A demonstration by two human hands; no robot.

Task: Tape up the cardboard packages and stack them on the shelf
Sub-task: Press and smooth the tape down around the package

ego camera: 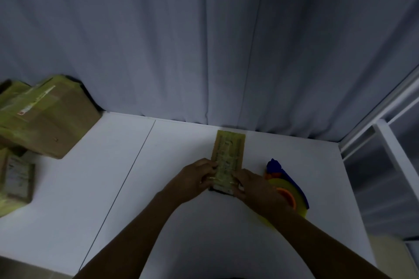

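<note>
A narrow cardboard package (229,154) with yellowish tape along its top lies lengthwise on the white table (172,188), its far end near the curtain. My left hand (197,179) grips its near left edge and my right hand (251,185) grips its near right edge, fingers curled over the top. A tape dispenser (286,185), blue with an orange core and a yellow roll, lies on the table just right of my right hand, partly hidden by my wrist.
Several taped cardboard packages (43,117) are piled at the table's left edge, with a smaller one (19,179) in front. A grey curtain (204,40) hangs behind the table. A white shelf frame (385,142) stands at the right.
</note>
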